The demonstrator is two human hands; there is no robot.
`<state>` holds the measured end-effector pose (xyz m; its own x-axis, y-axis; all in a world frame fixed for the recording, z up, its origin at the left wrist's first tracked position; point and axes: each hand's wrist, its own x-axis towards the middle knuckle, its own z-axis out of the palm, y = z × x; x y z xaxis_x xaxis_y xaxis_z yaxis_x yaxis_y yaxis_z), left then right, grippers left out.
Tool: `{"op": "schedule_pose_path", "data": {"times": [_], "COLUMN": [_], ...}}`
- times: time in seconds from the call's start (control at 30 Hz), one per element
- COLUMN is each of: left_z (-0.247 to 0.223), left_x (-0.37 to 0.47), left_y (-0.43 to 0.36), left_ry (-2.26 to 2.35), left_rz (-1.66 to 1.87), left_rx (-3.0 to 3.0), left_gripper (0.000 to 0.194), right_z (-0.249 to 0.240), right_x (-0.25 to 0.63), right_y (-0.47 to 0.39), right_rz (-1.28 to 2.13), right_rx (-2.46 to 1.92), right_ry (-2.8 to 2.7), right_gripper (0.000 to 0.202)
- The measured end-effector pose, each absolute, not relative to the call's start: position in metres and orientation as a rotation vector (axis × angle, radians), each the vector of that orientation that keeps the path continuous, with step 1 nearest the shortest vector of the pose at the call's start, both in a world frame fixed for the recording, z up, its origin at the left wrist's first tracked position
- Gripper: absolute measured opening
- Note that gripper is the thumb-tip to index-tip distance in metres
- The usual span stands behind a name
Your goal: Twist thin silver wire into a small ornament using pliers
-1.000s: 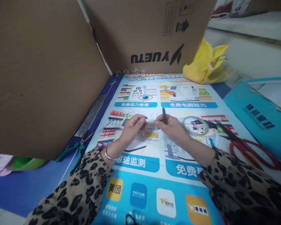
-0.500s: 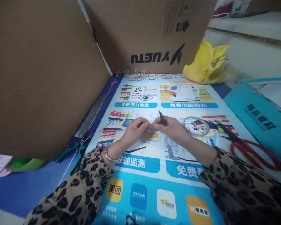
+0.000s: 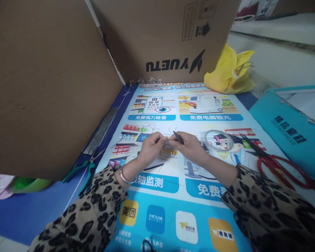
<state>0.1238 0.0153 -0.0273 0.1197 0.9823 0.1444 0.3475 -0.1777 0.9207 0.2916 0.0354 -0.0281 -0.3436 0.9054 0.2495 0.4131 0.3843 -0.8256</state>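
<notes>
My left hand (image 3: 152,147), a silver bangle at its wrist, pinches a thin, pale wire-like piece (image 3: 168,140) between thumb and forefinger. From the other side my right hand (image 3: 190,147) pinches the same piece, its fingertips close to the left ones. A slim dark pointed tool (image 3: 178,137) is also tucked in the right fingers, its tip angled up and left; most of it is hidden. Below the fingertips hangs a clear loop (image 3: 168,153), too faint to name. Thin wires (image 3: 147,126) lie on the printed poster (image 3: 157,196) under my hands.
A roll of clear tape (image 3: 219,140) and red-handled scissors (image 3: 280,164) lie right. Green-handled pliers (image 3: 88,168) and a bundle of straight wires (image 3: 102,129) lie left. Cardboard panels (image 3: 162,31) stand behind and left. A yellow bag (image 3: 227,75) and a blue box (image 3: 286,122) are right.
The dark tool in my right hand has tipped lower, more to the left. Both hands stay together in nearly the same place.
</notes>
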Motion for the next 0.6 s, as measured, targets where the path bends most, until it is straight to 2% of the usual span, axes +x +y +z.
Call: {"op": "schedule_pose_path", "data": {"times": [0.4, 0.6], "left_z": [-0.0238, -0.0250], "left_x": [0.1266, 0.1263], "left_y": [0.0107, 0.0099], "left_ry": [1.255, 1.232], "left_rz": [1.454, 1.524], "left_rx": [1.639, 1.609], "left_gripper": [0.017, 0.016], "right_z": [-0.0202, -0.0221], "right_x": [0.2927, 0.2934], "right_y": [0.0304, 0.0296], "right_rz": [1.017, 0.926], "right_rx": [-1.122, -1.134], "right_ry": [-1.911, -1.920], "right_gripper": [0.022, 0.020]}}
